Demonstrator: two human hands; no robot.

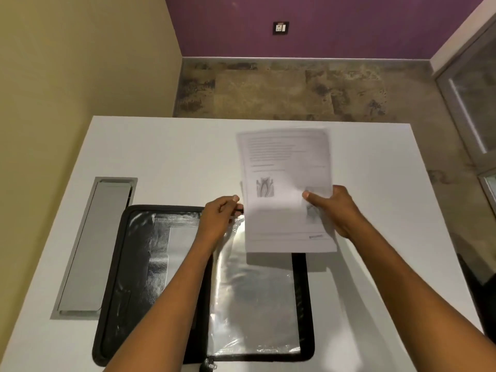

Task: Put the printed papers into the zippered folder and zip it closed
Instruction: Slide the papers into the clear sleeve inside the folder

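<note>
A black zippered folder (118, 277) lies open flat on the white table (166, 151), showing clear plastic sleeves (255, 296) inside. My right hand (332, 210) holds a stack of printed papers (284, 167) by its right edge, above the folder's upper right corner; the sheets are blurred. My left hand (217, 218) pinches the top edge of a plastic sleeve near the folder's spine, lifting it slightly. The zipper pull (208, 367) hangs at the folder's near edge.
A grey metal cable flap (91, 245) is set into the table left of the folder. Beyond the table's far edge is mottled floor (295, 89), a purple wall with a socket (280, 28), and a glass door (472, 108) at right.
</note>
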